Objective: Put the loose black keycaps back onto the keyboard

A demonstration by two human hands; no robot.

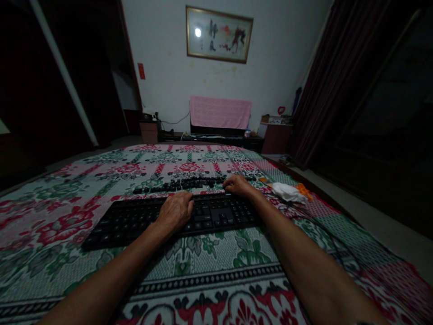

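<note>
A black keyboard (pixel 135 219) lies on the flowered bedspread (pixel 209 275) in front of me. My left hand (pixel 176 211) rests on its middle, fingers curled down over the keys. Just beyond the keyboard runs a row of loose black keycaps (pixel 182 184). My right hand (pixel 237 184) reaches past the keyboard's far right corner to the right end of that row, fingers closed in a pinch; what they hold is hidden.
A white cloth with an orange tool (pixel 291 192) lies to the right of the keyboard, and a thin cable (pixel 321 230) trails toward the bed's right edge. A pink-covered cabinet (pixel 220 113) stands against the far wall.
</note>
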